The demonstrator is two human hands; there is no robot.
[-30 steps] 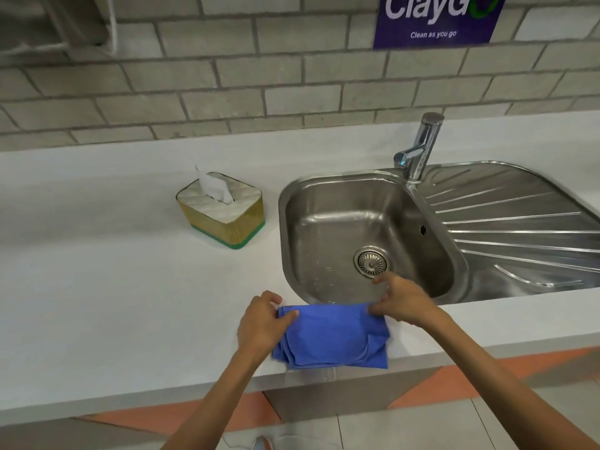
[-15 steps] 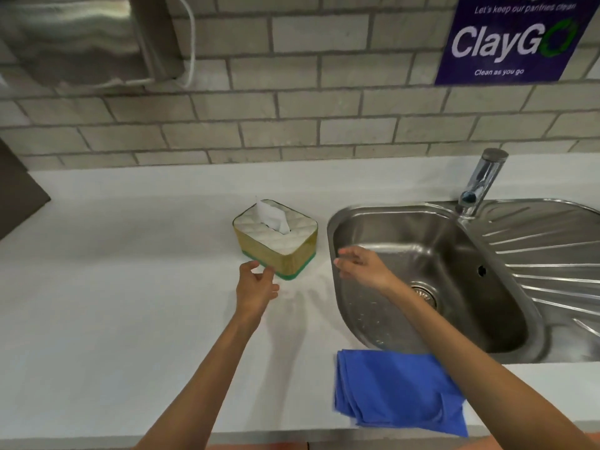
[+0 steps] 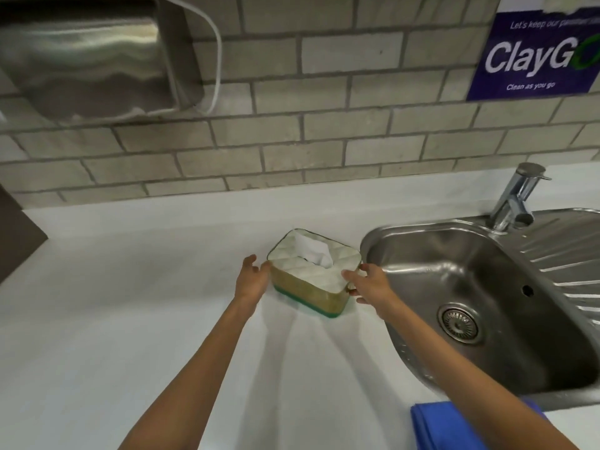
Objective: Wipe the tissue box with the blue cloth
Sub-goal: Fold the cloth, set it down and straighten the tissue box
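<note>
The tissue box (image 3: 308,295) stands on the white counter just left of the sink. It has yellow sides, a green base and a white quilted top with a tissue sticking up. My left hand (image 3: 252,279) is at its left end, fingers apart, fingertips touching the corner. My right hand (image 3: 368,285) wraps the right end, thumb on the top edge and fingers on the side. The blue cloth (image 3: 444,427) lies folded at the counter's front edge, lower right, partly hidden under my right forearm and touched by neither hand.
A steel sink (image 3: 480,287) with a drain and a ribbed drainboard fills the right side, and a tap (image 3: 516,196) stands behind it. A brick wall runs behind the counter (image 3: 130,303), with a steel dispenser (image 3: 87,56) on it at upper left. A dark object (image 3: 16,235) is at the far left edge.
Both hands let go of the blue cloth and moved up to the tissue box, now touching its two ends. The view shifted so the cloth sits at lower right.
</note>
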